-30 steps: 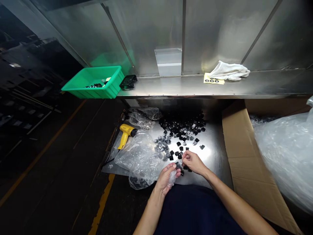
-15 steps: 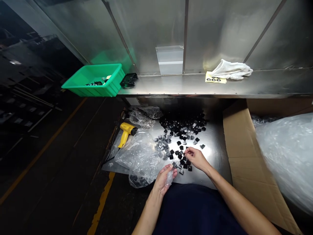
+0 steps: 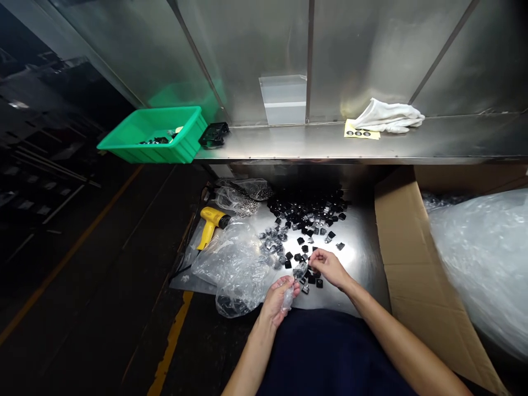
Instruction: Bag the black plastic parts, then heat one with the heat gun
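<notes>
My left hand [image 3: 280, 300] is closed around a crumpled small clear plastic bag [image 3: 287, 298]. Beyond its fingertips another small clear bag [image 3: 300, 269] shows something dark through the film. My right hand [image 3: 328, 267] is pinched just to the right of that bag, over the black parts; what its fingertips hold is hidden. Small black plastic parts [image 3: 319, 283] lie loose below the right hand, and a large heap of them [image 3: 305, 212] spreads farther back. To the left sits a pile of bagged parts [image 3: 273, 240].
A yellow heat gun [image 3: 211, 224] and a large clear bag [image 3: 235, 264] lie at the left of the metal table [image 3: 358, 275]. An open cardboard box [image 3: 406, 242] stands right. The shelf above bears a green bin [image 3: 187, 135] and white gloves [image 3: 388, 116].
A small clear bag with something dark in it has come up between my hands, beyond the left fingertips. The right hand has stayed nearly in place, still pinched. The view has shifted slightly.
</notes>
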Demonstrator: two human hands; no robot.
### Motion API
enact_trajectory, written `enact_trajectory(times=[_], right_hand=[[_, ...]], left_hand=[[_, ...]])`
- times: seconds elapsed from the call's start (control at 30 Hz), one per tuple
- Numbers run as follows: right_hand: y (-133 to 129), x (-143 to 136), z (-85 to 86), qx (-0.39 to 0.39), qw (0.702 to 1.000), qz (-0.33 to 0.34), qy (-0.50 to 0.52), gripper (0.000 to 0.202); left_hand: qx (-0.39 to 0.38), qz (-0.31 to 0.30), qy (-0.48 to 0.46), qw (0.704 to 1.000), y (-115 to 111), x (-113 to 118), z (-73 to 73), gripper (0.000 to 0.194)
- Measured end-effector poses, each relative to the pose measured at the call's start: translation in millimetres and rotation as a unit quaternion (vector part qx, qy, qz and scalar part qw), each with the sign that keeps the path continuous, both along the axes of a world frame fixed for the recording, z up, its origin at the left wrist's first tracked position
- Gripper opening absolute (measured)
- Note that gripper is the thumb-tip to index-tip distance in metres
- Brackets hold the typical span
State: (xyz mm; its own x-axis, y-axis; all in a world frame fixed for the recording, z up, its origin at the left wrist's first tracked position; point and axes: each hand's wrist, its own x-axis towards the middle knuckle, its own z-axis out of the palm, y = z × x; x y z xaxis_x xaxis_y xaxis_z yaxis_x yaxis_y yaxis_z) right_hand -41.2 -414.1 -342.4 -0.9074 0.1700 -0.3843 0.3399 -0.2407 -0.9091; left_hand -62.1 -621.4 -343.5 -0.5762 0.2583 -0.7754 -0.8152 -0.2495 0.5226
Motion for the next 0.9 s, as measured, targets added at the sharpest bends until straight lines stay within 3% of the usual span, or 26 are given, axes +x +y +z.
enact_trajectory(times=[0.07,0.13,0.33,0.53,0.67,0.83,0.9], right_hand=[[5.1,-0.2,-3.7,-0.015,0.996,-0.090,-0.018,0.013],[7.4,0.2,-7.0,0.000,0.992,-0.120,-0.038,0.014],[-2.0,4.9,-11.5,0.026,0.991,-0.093,-0.092,0.023],[-3.7,8.8,-15.1,0.038,0.989,-0.106,-0.100,0.022],[1.5,10.0,-26.7,0.054,0.988,-0.105,-0.104,0.022],[6.2,8.7,-47.0,0.149,0.981,-0.093,-0.083,0.020],[1.4,2.1,-50.4,0.228,0.971,-0.041,-0.066,0.021]], left_hand=[[-0.015,-0.005,0.016,1.000,2.0,-0.5,-0.3,0.029],[-0.021,-0.011,0.027,0.999,5.6,-1.4,-0.6,0.031],[-0.046,-0.007,0.067,0.997,30.5,-9.9,-5.9,0.045],[-0.037,-0.007,0.069,0.997,45.7,-17.3,-7.2,0.046],[-0.025,-0.006,0.037,0.999,49.2,-16.7,-5.1,0.040],[-0.019,-0.006,-0.001,1.000,38.3,-7.0,-2.5,0.029],[-0.026,-0.010,-0.004,1.000,27.1,0.6,-2.5,0.033]])
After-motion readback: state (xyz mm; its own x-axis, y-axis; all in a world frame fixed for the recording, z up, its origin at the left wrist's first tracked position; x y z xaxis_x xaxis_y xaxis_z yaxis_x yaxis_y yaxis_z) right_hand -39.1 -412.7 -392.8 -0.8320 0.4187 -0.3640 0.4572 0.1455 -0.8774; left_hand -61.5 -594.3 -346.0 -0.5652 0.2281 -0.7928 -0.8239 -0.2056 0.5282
